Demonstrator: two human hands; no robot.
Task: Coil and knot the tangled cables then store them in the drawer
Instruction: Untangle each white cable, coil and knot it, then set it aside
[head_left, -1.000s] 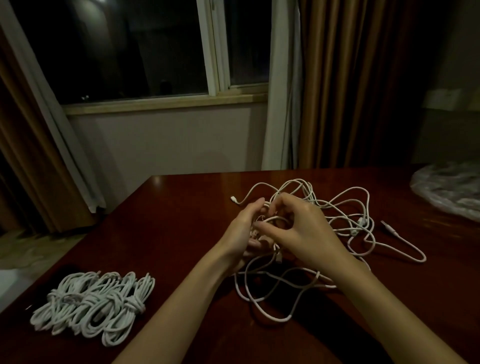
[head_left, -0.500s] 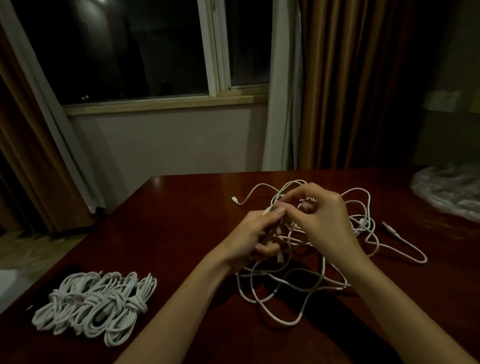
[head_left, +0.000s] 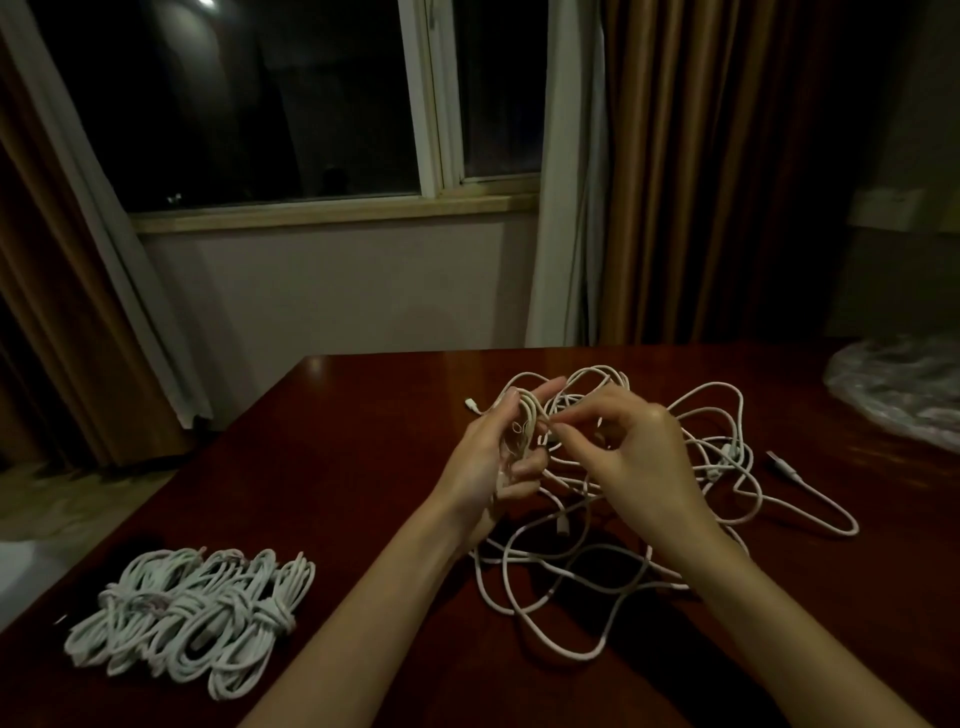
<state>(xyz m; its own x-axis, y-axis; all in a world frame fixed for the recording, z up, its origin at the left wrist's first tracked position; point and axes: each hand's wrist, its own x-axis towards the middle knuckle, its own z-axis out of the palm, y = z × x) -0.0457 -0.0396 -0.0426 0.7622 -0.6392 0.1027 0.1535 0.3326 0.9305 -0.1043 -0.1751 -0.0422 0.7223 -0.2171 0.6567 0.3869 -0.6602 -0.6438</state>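
Two bare forearms entering from the lower edge of the frame, no sleeves. Left hand (head_left: 501, 457) and right hand (head_left: 641, 462): slender fingers, short nails.

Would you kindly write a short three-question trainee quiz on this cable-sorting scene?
1. True or false: the knotted bundles lie on the person's left side of the table.
2. Which hand carries the coil loops? A left hand B right hand
3. Fill in: the loose tangle is coloured ____.

Key: 1 true; 2 A; 3 white.
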